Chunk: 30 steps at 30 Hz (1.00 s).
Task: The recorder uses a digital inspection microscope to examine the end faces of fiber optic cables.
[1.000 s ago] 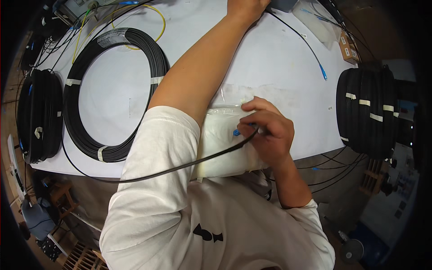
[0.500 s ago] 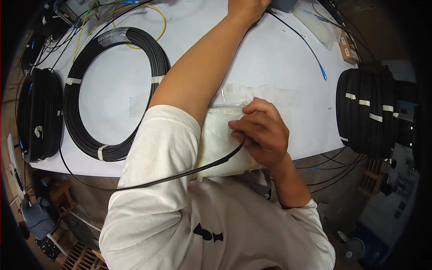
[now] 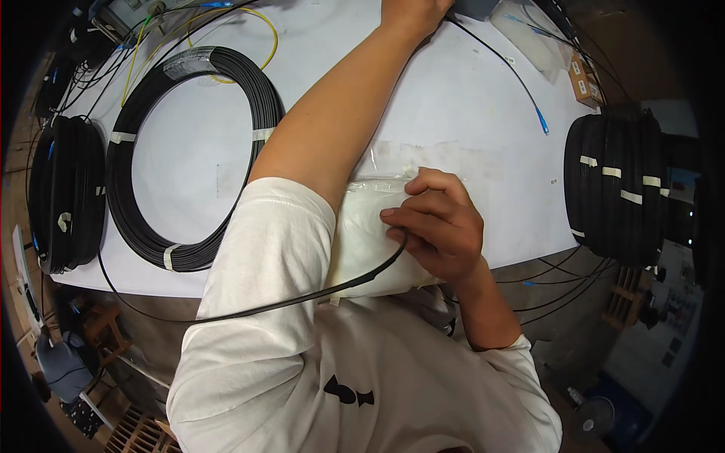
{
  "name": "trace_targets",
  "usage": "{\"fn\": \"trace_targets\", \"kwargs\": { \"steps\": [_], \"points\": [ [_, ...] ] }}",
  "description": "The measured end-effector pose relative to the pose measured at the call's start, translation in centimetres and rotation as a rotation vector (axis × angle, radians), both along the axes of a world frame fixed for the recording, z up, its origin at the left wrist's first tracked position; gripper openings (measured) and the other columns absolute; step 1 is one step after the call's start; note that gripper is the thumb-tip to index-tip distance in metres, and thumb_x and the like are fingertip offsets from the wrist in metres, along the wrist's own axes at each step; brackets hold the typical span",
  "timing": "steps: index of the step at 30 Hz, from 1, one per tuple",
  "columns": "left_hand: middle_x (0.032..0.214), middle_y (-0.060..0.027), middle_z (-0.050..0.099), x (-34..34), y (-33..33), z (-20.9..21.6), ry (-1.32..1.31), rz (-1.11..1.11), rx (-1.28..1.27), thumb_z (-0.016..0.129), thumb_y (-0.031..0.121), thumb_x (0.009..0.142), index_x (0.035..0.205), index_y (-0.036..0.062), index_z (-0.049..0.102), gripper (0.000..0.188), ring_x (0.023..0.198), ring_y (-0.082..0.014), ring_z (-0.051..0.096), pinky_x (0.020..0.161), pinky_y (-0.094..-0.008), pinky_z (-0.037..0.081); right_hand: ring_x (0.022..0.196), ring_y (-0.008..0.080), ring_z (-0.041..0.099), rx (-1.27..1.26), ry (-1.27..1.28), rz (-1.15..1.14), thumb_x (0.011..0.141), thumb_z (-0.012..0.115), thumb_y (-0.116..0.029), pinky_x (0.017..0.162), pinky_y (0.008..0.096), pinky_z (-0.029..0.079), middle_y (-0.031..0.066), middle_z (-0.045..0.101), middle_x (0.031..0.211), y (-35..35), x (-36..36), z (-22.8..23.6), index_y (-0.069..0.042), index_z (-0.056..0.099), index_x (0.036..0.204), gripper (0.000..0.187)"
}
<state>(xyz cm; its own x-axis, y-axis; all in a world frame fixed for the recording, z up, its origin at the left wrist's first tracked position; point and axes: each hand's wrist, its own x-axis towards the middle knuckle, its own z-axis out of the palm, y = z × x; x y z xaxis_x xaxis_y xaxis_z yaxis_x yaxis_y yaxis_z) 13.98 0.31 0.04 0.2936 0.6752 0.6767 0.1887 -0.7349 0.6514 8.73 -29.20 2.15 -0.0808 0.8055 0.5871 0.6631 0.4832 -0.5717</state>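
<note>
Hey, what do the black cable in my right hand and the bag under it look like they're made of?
The black cable looks like a plastic or rubber jacket with a smooth, semi-matte finish: it bends in a springy arc out of the right hand. The bag appears to be thin clear plastic film, glossy and crinkled, with something whitish showing through it. What is inside cannot be told.

Bright even light on white table (image 3: 483,113), sharp centre, fisheye-bent dark edges.
</note>
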Motion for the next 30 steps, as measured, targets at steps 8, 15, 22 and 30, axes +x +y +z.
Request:
{"fn": "trace_targets", "kwargs": {
  "steps": [8,15,22,30],
  "points": [
    [0.147,-0.0133,0.052,-0.4,0.1,0.0,0.010,-0.002,-0.015,0.082,0.005,0.083,0.146,0.0103,0.054,0.069,0.133,-0.0381,0.052,0.112,-0.0460,0.046,0.096,0.0261,0.066,-0.005,-0.013,-0.009,0.062,0.089,-0.004,0.064,0.0350,0.055,0.0013,0.068,0.087,0.1,0.0,-0.3,-0.008,0.082,0.099,0.037],
    [0.146,-0.0136,0.053,-0.7,0.1,-0.1,-0.008,0.004,0.033,0.082,0.006,0.082,0.146,0.0100,0.054,0.069,0.132,-0.0391,0.053,0.111,-0.0467,0.046,0.096,0.0264,0.065,-0.006,0.000,-0.082,0.066,0.088,-0.003,0.069,0.0359,0.055,0.0016,0.068,0.085,-0.1,-0.5,0.0,-0.008,0.081,0.097,0.032],
    [0.145,-0.0136,0.054,-1.5,-0.2,1.0,0.001,-0.004,0.027,0.082,0.005,0.083,0.146,0.0095,0.054,0.069,0.131,-0.0390,0.053,0.111,-0.0462,0.047,0.097,0.0263,0.065,-0.004,0.043,-0.043,0.070,0.088,-0.006,0.071,0.0365,0.055,0.0015,0.069,0.084,0.1,-0.4,-0.2,-0.008,0.081,0.098,0.029],
    [0.146,-0.0146,0.053,0.2,-0.6,0.8,0.130,0.108,0.005,0.082,0.003,0.083,0.146,0.0102,0.054,0.070,0.132,-0.0394,0.053,0.110,-0.0461,0.046,0.098,0.0258,0.066,-0.062,0.061,0.064,0.072,0.089,-0.005,0.071,0.0357,0.056,0.0037,0.069,0.090,0.1,0.7,0.3,-0.008,0.080,0.099,0.029]
  ]
}}
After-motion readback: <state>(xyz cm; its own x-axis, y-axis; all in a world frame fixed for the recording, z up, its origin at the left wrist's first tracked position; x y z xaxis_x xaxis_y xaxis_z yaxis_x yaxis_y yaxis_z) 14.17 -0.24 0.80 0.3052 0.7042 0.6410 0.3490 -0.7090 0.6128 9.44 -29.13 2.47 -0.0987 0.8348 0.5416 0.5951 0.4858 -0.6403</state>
